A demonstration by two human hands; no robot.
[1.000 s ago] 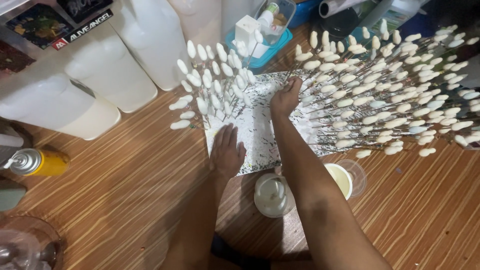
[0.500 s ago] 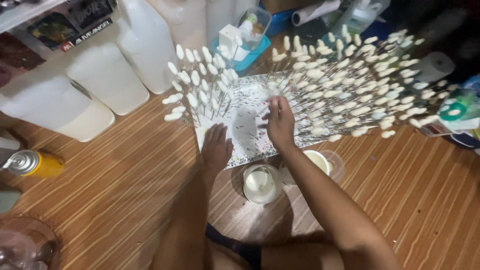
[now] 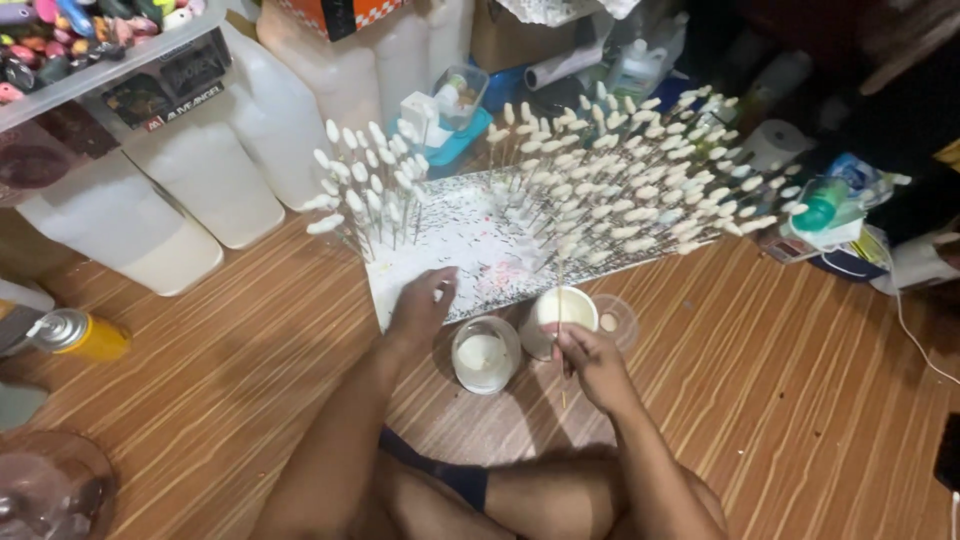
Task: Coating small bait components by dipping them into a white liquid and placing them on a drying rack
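Right hand [image 3: 593,360] has been pulled back from the stick rows to the cups since the earlier frame; a thin stick [image 3: 560,300] is now pinched upright in its fingers, lower end over the white cup [image 3: 557,315]. Whether the tip is in the liquid cannot be told. Judged: a stick has been taken off for dipping. Left hand [image 3: 420,308] is laid flat, released, on the front edge of the speckled white board [image 3: 470,245], holding nothing. Glass jar [image 3: 486,352] sits between the hands on the wooden floor [image 3: 760,400]; white-tipped sticks [image 3: 620,190] are left standing in the board.
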